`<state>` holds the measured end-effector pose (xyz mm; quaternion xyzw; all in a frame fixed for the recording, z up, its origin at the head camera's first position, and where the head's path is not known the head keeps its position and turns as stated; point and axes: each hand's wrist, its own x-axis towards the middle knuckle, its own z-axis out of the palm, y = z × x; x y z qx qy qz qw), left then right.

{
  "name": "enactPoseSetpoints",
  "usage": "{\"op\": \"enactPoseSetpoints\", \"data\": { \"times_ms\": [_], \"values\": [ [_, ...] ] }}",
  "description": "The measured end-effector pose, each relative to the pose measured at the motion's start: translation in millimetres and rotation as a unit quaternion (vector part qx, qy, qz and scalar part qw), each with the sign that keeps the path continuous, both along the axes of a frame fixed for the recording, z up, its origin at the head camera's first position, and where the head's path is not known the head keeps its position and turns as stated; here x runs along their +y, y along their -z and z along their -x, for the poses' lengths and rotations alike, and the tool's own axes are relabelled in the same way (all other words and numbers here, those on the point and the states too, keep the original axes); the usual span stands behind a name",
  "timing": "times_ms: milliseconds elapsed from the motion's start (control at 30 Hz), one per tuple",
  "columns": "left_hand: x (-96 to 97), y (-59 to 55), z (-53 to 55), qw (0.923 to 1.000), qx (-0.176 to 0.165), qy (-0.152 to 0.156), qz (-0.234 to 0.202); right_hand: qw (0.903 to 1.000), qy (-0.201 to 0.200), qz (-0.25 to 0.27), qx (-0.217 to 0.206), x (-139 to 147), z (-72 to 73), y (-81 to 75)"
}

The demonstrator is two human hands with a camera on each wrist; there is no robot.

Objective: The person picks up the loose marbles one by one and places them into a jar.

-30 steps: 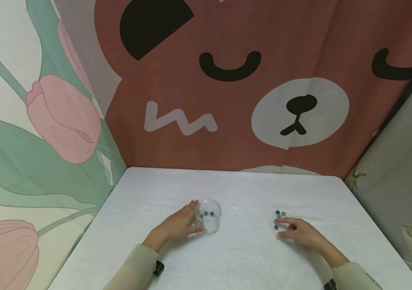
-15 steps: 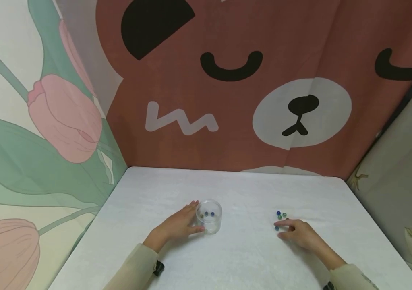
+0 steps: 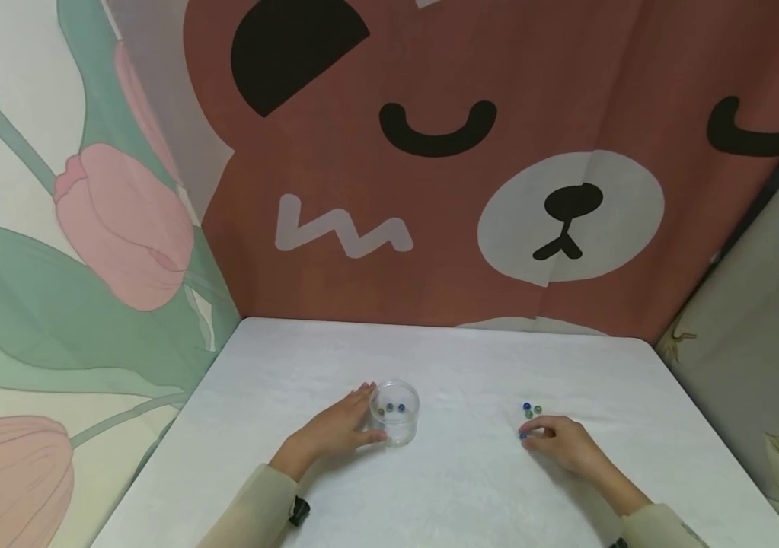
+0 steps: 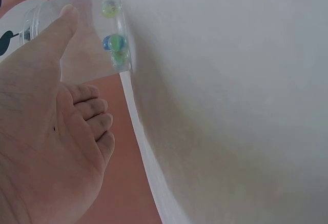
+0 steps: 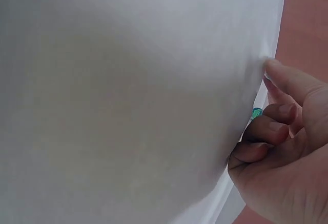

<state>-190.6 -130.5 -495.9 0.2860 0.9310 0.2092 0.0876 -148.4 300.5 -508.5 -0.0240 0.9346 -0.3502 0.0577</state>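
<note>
A clear plastic jar [image 3: 404,432] stands upright on the table with several glass marbles [image 4: 116,43] at its bottom. My left hand [image 3: 330,426] holds it from the left side; in the left wrist view the thumb [image 4: 69,19] lies against its wall. Farther right, my right hand [image 3: 567,444] pinches a blue marble [image 3: 522,436] between thumb and index finger at the tabletop. Just beyond those fingertips lie a dark blue marble [image 3: 527,406] and two green marbles [image 3: 537,409]. In the right wrist view, the fingers mostly hide the pinched marble.
The white-covered table [image 3: 458,487] extends to a back edge against a brown bear-print curtain [image 3: 334,289]. A floral curtain [image 3: 122,342] borders the left side, and a pale curtain [image 3: 745,327] hangs at the right.
The right thumb and index finger have closed together on the blue marble, after standing apart around it. My left hand and the jar have stayed in place.
</note>
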Motion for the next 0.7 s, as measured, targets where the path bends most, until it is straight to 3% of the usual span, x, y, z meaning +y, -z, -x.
{"op": "enactPoseSetpoints", "data": {
  "times_ms": [700],
  "values": [
    [1.3,-5.0,-2.3,0.9999,-0.002,-0.005,0.013,0.9974,0.006,0.067,-0.025,-27.3,-2.7,-15.7]
  ]
}}
